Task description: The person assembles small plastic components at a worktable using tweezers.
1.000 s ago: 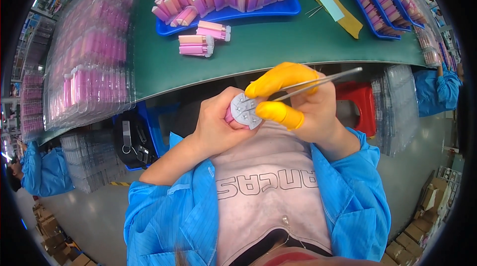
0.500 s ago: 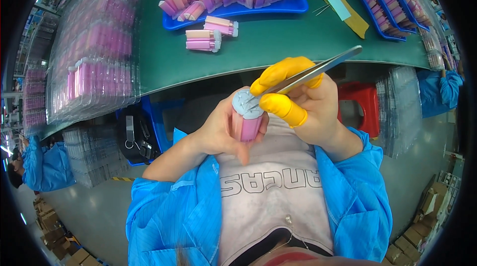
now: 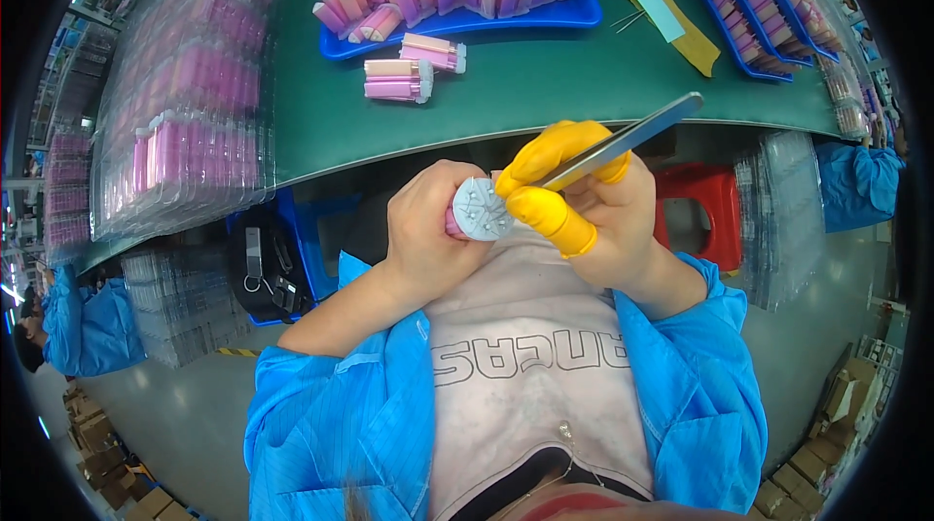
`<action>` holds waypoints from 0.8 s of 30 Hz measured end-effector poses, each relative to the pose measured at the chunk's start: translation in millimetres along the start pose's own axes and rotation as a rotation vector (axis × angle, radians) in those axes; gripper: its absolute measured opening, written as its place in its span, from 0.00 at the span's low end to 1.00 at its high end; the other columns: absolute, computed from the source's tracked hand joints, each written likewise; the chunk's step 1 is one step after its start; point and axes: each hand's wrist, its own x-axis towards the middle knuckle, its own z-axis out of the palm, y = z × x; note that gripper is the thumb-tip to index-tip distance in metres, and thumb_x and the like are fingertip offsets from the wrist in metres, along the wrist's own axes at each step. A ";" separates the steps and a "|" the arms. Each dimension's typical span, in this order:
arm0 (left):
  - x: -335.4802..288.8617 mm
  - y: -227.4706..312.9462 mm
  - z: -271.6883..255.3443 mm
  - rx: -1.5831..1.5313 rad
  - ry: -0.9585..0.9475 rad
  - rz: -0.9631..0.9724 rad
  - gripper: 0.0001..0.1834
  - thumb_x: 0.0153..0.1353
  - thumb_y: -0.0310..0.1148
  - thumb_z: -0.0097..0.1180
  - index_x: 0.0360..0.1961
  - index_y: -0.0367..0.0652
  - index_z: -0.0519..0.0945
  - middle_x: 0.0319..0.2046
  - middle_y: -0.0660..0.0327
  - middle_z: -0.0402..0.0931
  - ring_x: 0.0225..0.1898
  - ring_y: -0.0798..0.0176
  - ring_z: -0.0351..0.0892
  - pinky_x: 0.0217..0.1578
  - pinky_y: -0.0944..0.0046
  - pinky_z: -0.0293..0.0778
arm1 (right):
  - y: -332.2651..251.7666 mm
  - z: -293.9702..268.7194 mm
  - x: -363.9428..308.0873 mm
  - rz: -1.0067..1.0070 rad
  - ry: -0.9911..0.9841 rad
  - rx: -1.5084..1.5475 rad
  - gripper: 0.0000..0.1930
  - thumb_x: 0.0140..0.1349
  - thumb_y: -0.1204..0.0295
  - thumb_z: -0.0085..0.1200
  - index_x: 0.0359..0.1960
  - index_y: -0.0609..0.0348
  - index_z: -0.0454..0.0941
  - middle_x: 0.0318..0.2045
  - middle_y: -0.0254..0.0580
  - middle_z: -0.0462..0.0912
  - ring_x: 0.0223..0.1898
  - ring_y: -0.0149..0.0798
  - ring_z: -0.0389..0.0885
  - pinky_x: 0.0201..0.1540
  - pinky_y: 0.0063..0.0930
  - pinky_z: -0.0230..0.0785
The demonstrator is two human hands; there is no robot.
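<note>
We see the left hand [image 3: 428,234] wrapped around a small pink tube [image 3: 454,221], held off the bench [image 3: 545,83], below its near edge and close to the chest. The tube's long axis points up toward the camera, so only its pale round end cap [image 3: 483,209] shows, and most of the body is hidden by the curled fingers. The right hand [image 3: 603,210], just right of the cap, pinches metal tweezers [image 3: 623,140] between a thumb and forefinger in yellow finger cots [image 3: 550,215]. The tips meet the cap's right edge; we cannot tell whether they grip anything. Farther off, a blue tray [image 3: 545,19] of pink tubes sits near the far edge.
</note>
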 end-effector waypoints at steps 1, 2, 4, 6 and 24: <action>0.8 1.5 -0.2 0.001 0.002 0.002 0.20 0.34 0.25 0.66 0.32 0.41 0.72 0.27 0.57 0.74 0.27 0.55 0.76 0.28 0.66 0.72 | 0.3 0.7 0.0 -0.002 -0.002 0.000 0.12 0.51 0.75 0.58 0.36 0.66 0.73 0.34 0.43 0.76 0.35 0.35 0.78 0.40 0.23 0.72; 1.4 2.7 -0.4 0.004 0.005 -0.005 0.20 0.34 0.25 0.66 0.32 0.41 0.72 0.26 0.57 0.74 0.27 0.56 0.76 0.28 0.66 0.72 | 0.5 1.6 0.0 -0.008 0.014 0.020 0.12 0.51 0.75 0.58 0.36 0.66 0.73 0.34 0.43 0.76 0.36 0.35 0.78 0.40 0.23 0.72; 2.7 3.4 -0.9 0.008 0.009 -0.009 0.20 0.34 0.25 0.66 0.32 0.41 0.72 0.26 0.57 0.74 0.27 0.56 0.76 0.28 0.66 0.72 | -0.5 1.4 1.1 -0.017 0.028 0.039 0.12 0.52 0.75 0.58 0.37 0.66 0.73 0.34 0.43 0.76 0.36 0.35 0.78 0.40 0.23 0.72; 2.8 2.7 -1.1 -0.013 -0.024 0.018 0.20 0.35 0.26 0.66 0.32 0.41 0.72 0.26 0.57 0.74 0.27 0.56 0.76 0.28 0.66 0.72 | -2.2 -0.7 2.9 -0.032 -0.041 0.038 0.13 0.52 0.81 0.56 0.40 0.65 0.69 0.36 0.45 0.75 0.39 0.36 0.77 0.45 0.25 0.69; 4.2 8.1 -3.9 0.013 -0.106 0.070 0.23 0.34 0.28 0.68 0.34 0.40 0.73 0.27 0.57 0.75 0.28 0.57 0.77 0.28 0.66 0.73 | -4.7 1.3 0.4 0.032 -0.023 0.025 0.11 0.51 0.75 0.58 0.36 0.67 0.74 0.34 0.43 0.76 0.35 0.35 0.78 0.40 0.22 0.72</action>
